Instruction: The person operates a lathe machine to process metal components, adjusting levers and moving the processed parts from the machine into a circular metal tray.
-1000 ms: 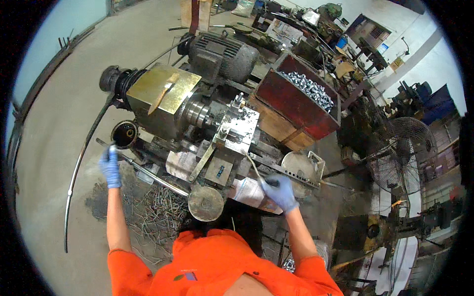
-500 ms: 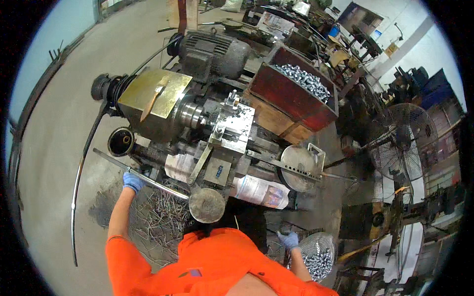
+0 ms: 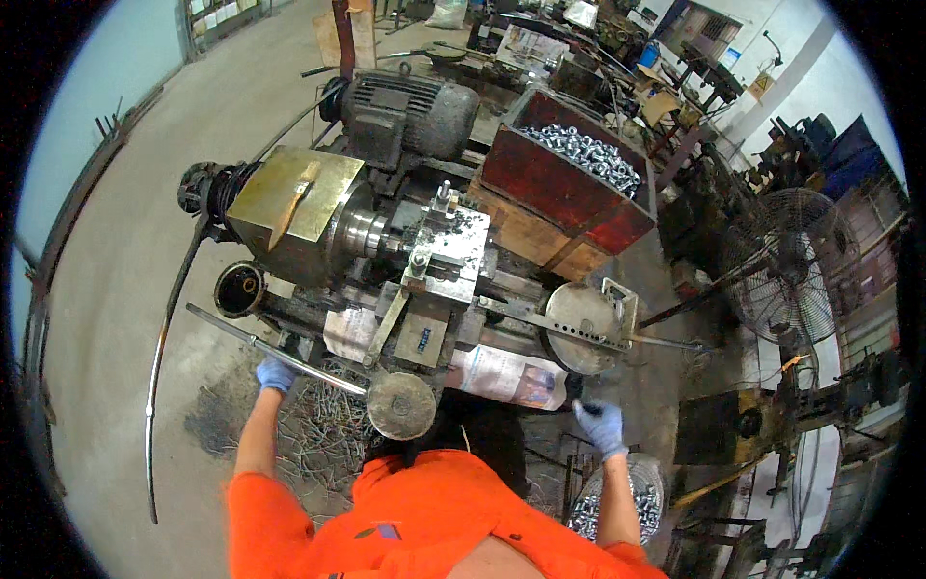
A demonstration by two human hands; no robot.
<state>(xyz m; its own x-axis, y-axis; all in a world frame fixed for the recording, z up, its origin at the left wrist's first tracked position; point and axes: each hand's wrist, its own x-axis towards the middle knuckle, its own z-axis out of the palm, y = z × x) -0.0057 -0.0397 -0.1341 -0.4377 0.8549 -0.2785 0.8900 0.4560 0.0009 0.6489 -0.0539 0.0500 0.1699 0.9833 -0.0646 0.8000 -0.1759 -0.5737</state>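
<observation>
My left hand point(image 3: 275, 373), in a blue glove, is just below the long metal lever rod point(image 3: 280, 351) at the front left of a lathe-like machine, apart from it. Its fingertips are hard to make out beside the dark machine parts. My right hand point(image 3: 600, 427), also gloved, is raised beyond the round wire basket point(image 3: 658, 494) of small shiny metal pieces at the lower right. Its fingers are drawn together with dark tips; what they hold, if anything, is unclear. The spindle point(image 3: 365, 234) and the metal tool block point(image 3: 453, 253) lie ahead.
A red bin point(image 3: 569, 183) of shiny metal parts stands behind the machine, near the motor point(image 3: 410, 114). A brush point(image 3: 294, 206) lies on the brass-coloured cover point(image 3: 326, 183). Metal shavings point(image 3: 323, 429) litter the floor at left. A large fan point(image 3: 791, 256) is at right.
My left hand has come off the lever rod and moved slightly right and down. My right hand has risen from beside the wire basket, moving forward and right.
</observation>
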